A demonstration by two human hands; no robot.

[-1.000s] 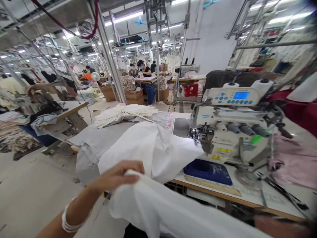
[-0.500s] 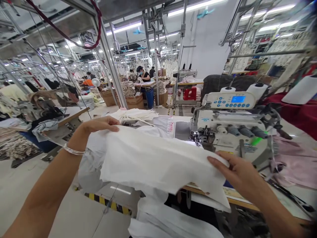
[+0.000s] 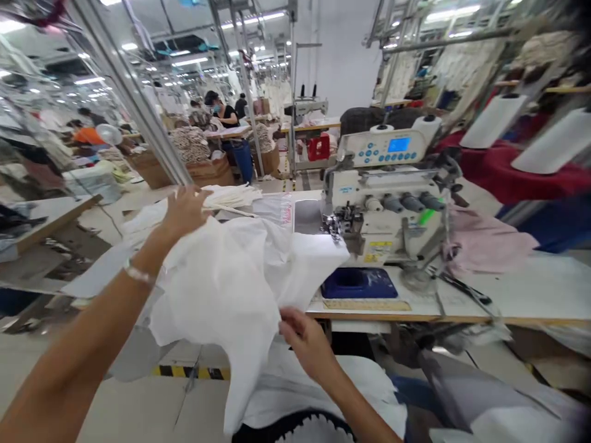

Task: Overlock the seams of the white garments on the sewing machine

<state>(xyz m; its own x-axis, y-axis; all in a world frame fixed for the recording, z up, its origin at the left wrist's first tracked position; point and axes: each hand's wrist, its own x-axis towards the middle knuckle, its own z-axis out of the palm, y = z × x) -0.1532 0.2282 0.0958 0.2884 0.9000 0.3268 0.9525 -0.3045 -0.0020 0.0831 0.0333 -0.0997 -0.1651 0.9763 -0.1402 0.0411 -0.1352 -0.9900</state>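
Observation:
A white fabric piece [image 3: 221, 283] hangs in loose folds between my two hands, over the front edge of the sewing table. My left hand [image 3: 183, 212] is closed on its upper left part, slightly blurred, beside a stack of cream-white strips [image 3: 233, 195]. At the piece's right edge, my right hand [image 3: 307, 341] pinches the cloth between thumb and fingers. Behind it, more white cloth [image 3: 307, 261] lies on the table and reaches up to the needle area of an overlock sewing machine [image 3: 383, 197].
A blue tray [image 3: 359, 283] and a wooden ruler [image 3: 367, 305] lie before the machine. Pink cloth [image 3: 489, 240] and scissors [image 3: 464, 289] are to its right, with white thread cones [image 3: 494, 122] behind. A metal post [image 3: 133, 92] stands at left. A co-worker [image 3: 224, 114] sits farther back.
The view has turned right. My right hand has moved left and down, closer to my left hand, and the stretched fabric has gone slack into folds. The cloth by the needle now shows.

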